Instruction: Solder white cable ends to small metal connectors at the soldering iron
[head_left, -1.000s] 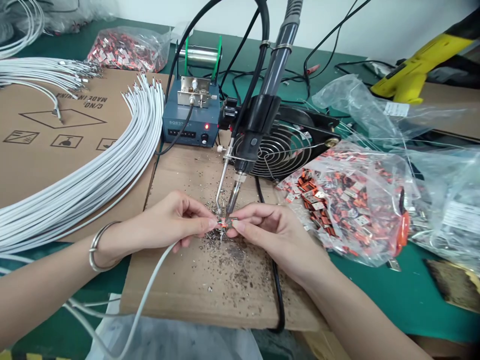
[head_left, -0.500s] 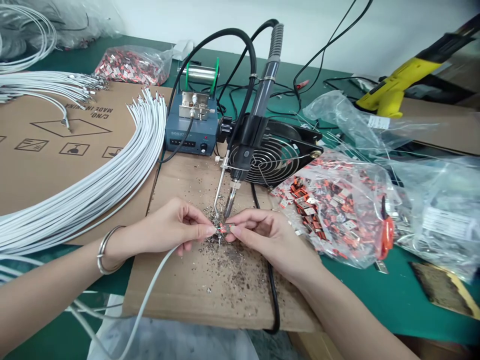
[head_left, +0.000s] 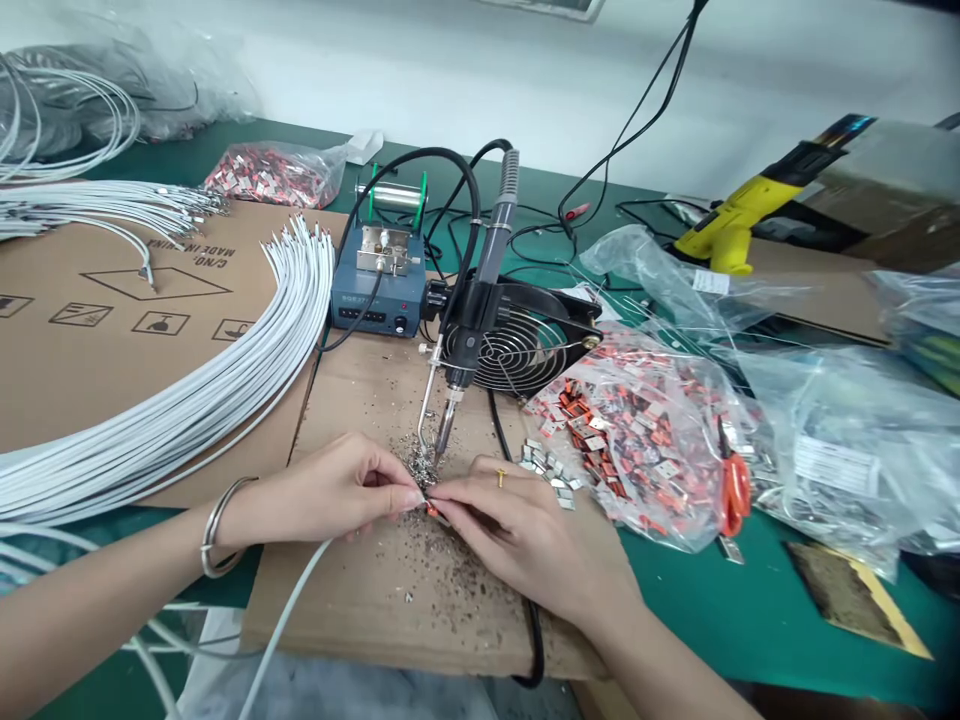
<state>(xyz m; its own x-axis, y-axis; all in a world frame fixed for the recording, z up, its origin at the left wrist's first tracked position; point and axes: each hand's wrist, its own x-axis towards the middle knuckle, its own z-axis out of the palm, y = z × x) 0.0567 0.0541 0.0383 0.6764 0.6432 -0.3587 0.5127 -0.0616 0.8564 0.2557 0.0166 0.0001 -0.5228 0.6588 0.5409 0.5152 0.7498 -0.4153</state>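
My left hand [head_left: 337,492] pinches the end of a white cable [head_left: 281,625] that trails down toward the table's front edge. My right hand [head_left: 517,535] pinches a small orange and silver connector [head_left: 433,508] against that cable end. Both meet just below the tip of a fixed soldering iron [head_left: 444,425], over a brown board [head_left: 375,590] sprinkled with solder crumbs. A bracelet sits on my left wrist and a ring on my right hand.
A blue soldering station [head_left: 375,295] with a solder spool stands behind, next to a black fan [head_left: 525,345]. An open bag of orange connectors [head_left: 645,440] lies right, with orange scissors [head_left: 733,480]. A fan of white cables [head_left: 187,400] lies left on cardboard. A yellow tool [head_left: 739,215] rests back right.
The view has tilted up and pulled back. Both hands have dropped slightly below the iron tip, and my right hand has turned palm-down over the connector.
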